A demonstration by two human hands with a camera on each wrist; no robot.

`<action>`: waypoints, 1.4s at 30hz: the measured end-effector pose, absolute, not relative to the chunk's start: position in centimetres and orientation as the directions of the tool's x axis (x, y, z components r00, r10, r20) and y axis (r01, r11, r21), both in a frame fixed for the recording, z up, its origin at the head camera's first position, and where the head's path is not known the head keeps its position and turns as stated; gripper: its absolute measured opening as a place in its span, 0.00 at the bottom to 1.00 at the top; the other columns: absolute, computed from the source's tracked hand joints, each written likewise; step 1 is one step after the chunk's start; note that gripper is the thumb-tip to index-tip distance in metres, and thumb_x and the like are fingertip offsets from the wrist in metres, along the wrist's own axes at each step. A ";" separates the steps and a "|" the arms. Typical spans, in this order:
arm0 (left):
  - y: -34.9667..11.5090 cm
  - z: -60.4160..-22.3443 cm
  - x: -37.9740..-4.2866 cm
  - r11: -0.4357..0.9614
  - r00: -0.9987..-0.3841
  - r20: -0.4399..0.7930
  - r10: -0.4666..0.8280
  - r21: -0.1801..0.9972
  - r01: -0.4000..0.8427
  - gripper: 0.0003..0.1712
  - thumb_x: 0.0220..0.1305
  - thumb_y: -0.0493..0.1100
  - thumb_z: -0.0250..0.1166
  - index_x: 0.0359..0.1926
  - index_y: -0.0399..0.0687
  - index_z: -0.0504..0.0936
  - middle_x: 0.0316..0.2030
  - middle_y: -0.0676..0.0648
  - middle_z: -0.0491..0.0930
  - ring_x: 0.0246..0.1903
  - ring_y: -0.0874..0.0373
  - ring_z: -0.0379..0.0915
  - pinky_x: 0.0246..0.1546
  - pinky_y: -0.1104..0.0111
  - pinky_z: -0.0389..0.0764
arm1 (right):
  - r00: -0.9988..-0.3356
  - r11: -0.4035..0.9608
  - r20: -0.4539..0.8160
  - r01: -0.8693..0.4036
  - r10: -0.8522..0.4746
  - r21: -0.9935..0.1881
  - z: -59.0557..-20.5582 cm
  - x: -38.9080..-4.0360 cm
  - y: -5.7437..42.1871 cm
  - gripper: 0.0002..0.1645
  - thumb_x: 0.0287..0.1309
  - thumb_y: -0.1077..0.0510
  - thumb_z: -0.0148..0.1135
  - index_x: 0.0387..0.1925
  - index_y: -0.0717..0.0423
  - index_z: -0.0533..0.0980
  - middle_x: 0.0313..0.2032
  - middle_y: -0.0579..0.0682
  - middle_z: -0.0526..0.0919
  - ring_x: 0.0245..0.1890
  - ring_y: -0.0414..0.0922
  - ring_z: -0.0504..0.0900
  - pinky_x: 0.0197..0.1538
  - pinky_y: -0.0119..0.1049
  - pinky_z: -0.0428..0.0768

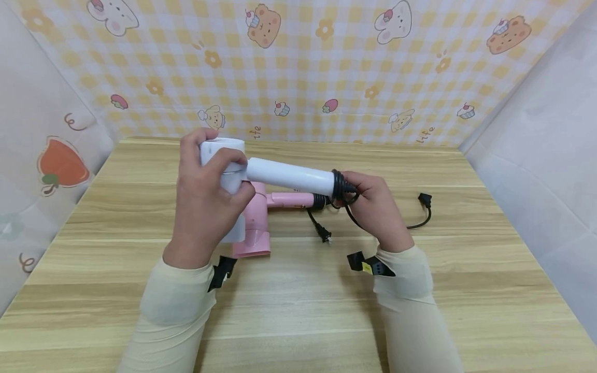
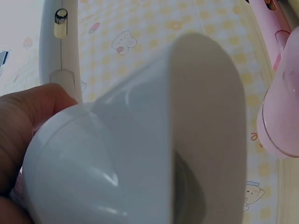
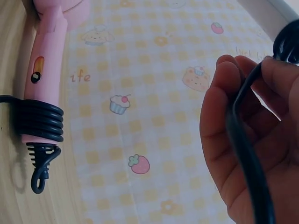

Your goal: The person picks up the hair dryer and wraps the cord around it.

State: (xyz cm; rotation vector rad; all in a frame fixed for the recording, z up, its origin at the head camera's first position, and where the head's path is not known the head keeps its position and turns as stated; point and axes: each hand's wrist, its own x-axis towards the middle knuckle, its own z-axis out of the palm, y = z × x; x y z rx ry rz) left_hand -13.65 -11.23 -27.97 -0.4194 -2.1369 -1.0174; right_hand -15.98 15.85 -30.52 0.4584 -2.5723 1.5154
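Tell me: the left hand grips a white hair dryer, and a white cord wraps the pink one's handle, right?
No: the left hand grips a white hair dryer, but the cord round the handle of the pink one is black, as the right wrist view shows.

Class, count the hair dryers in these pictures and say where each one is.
2. The white hair dryer is held by the left hand, with its cord in the right hand; the pink hair dryer lies on the table.

Screened in like a small booth on my feed, wood-grain table (image 1: 298, 316), yellow-checked backdrop (image 1: 298, 72) behind it, printed with cartoon animals (image 1: 264, 27) and cupcakes (image 1: 282, 109), pale coverings (image 1: 545, 134) on both sides, home or studio I cannot tell
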 end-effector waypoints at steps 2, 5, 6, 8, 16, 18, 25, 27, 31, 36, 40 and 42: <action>-11.2 -28.1 -13.7 0.631 -0.689 0.724 -0.032 0.549 0.547 0.16 0.42 0.27 0.67 0.35 0.44 0.81 0.60 0.35 0.65 0.54 0.45 0.67 0.43 0.53 0.71 | -0.949 0.467 0.240 -0.310 -0.204 -0.828 -30.5 -16.0 15.6 0.10 0.66 0.67 0.57 0.36 0.61 0.84 0.26 0.54 0.84 0.28 0.49 0.81 0.34 0.41 0.77; -11.2 -28.3 -13.8 0.628 -0.695 0.717 -0.052 0.565 0.535 0.16 0.43 0.26 0.66 0.35 0.44 0.82 0.60 0.35 0.64 0.55 0.45 0.66 0.43 0.53 0.70 | -0.952 0.492 0.211 -0.295 -0.220 -0.819 -30.6 -15.8 15.3 0.09 0.67 0.64 0.59 0.34 0.61 0.84 0.25 0.53 0.83 0.26 0.48 0.81 0.32 0.40 0.75; -11.2 -28.3 -13.9 0.630 -0.698 0.714 -0.055 0.567 0.531 0.16 0.43 0.26 0.66 0.35 0.44 0.82 0.61 0.35 0.64 0.55 0.45 0.66 0.43 0.53 0.70 | -0.952 0.497 0.203 -0.293 -0.228 -0.817 -30.6 -15.8 15.3 0.09 0.67 0.63 0.60 0.34 0.62 0.84 0.25 0.53 0.83 0.26 0.48 0.81 0.32 0.40 0.76; -11.2 -28.5 -14.0 0.630 -0.704 0.708 -0.061 0.574 0.523 0.16 0.43 0.26 0.66 0.36 0.44 0.82 0.61 0.35 0.64 0.55 0.44 0.66 0.43 0.53 0.70 | -0.950 0.500 0.189 -0.292 -0.247 -0.815 -30.6 -15.8 15.2 0.10 0.68 0.62 0.60 0.32 0.61 0.83 0.24 0.53 0.82 0.25 0.48 0.80 0.31 0.38 0.74; -11.3 -29.0 -14.4 0.632 -0.734 0.675 -0.078 0.603 0.487 0.17 0.44 0.26 0.66 0.39 0.42 0.84 0.64 0.35 0.62 0.58 0.43 0.64 0.44 0.53 0.70 | -0.937 0.525 0.166 -0.312 -0.306 -0.792 -30.6 -15.7 15.4 0.12 0.68 0.59 0.59 0.27 0.57 0.81 0.18 0.49 0.77 0.16 0.43 0.66 0.22 0.34 0.64; -11.3 -29.1 -14.5 0.646 -0.743 0.665 -0.080 0.602 0.469 0.17 0.45 0.26 0.67 0.40 0.42 0.84 0.64 0.35 0.61 0.58 0.42 0.63 0.46 0.53 0.70 | -0.934 0.543 0.149 -0.312 -0.324 -0.780 -30.5 -15.7 15.3 0.12 0.67 0.58 0.60 0.26 0.55 0.81 0.18 0.49 0.77 0.14 0.42 0.64 0.20 0.34 0.63; -11.5 -29.4 -14.8 0.711 -0.772 0.629 -0.095 0.585 0.390 0.18 0.46 0.28 0.68 0.42 0.42 0.84 0.66 0.37 0.60 0.58 0.36 0.62 0.50 0.49 0.66 | -0.905 0.614 0.061 -0.333 -0.420 -0.716 -30.5 -15.7 15.0 0.11 0.66 0.59 0.61 0.26 0.55 0.75 0.19 0.45 0.72 0.18 0.42 0.67 0.23 0.35 0.66; -11.5 -29.5 -14.8 0.724 -0.782 0.615 -0.101 0.585 0.366 0.19 0.47 0.28 0.68 0.43 0.42 0.85 0.67 0.37 0.59 0.57 0.34 0.62 0.50 0.48 0.66 | -0.893 0.627 0.058 -0.358 -0.446 -0.692 -30.5 -15.7 15.0 0.06 0.65 0.59 0.61 0.31 0.56 0.77 0.19 0.45 0.69 0.18 0.41 0.66 0.24 0.35 0.66; -11.4 -29.9 -14.9 0.741 -0.792 0.601 -0.106 0.579 0.340 0.19 0.47 0.28 0.69 0.43 0.42 0.85 0.67 0.37 0.60 0.55 0.32 0.62 0.48 0.47 0.68 | -0.872 0.653 0.045 -0.398 -0.487 -0.644 -30.3 -15.6 15.0 0.02 0.62 0.60 0.60 0.37 0.54 0.77 0.18 0.43 0.65 0.17 0.39 0.62 0.23 0.34 0.63; -11.2 -30.3 -15.1 0.758 -0.791 0.604 -0.099 0.561 0.333 0.19 0.46 0.28 0.70 0.43 0.43 0.85 0.67 0.37 0.60 0.53 0.30 0.62 0.46 0.46 0.70 | -0.861 0.677 0.029 -0.420 -0.508 -0.604 -30.0 -15.2 15.1 0.04 0.58 0.62 0.57 0.32 0.48 0.73 0.18 0.42 0.61 0.16 0.37 0.60 0.24 0.33 0.61; -11.2 -30.4 -15.3 0.773 -0.790 0.605 -0.098 0.546 0.323 0.19 0.47 0.29 0.71 0.43 0.43 0.85 0.67 0.37 0.60 0.53 0.30 0.62 0.46 0.45 0.71 | -0.858 0.670 0.071 -0.447 -0.509 -0.593 -29.8 -15.0 15.2 0.05 0.58 0.63 0.55 0.32 0.49 0.75 0.17 0.41 0.62 0.16 0.37 0.60 0.23 0.33 0.61; -11.2 -30.5 -15.3 0.777 -0.787 0.610 -0.095 0.539 0.324 0.19 0.47 0.29 0.71 0.43 0.43 0.85 0.67 0.37 0.60 0.53 0.29 0.62 0.46 0.44 0.71 | -0.859 0.664 0.098 -0.456 -0.502 -0.593 -29.7 -14.9 15.3 0.06 0.58 0.64 0.55 0.33 0.51 0.77 0.16 0.41 0.63 0.15 0.36 0.60 0.23 0.32 0.61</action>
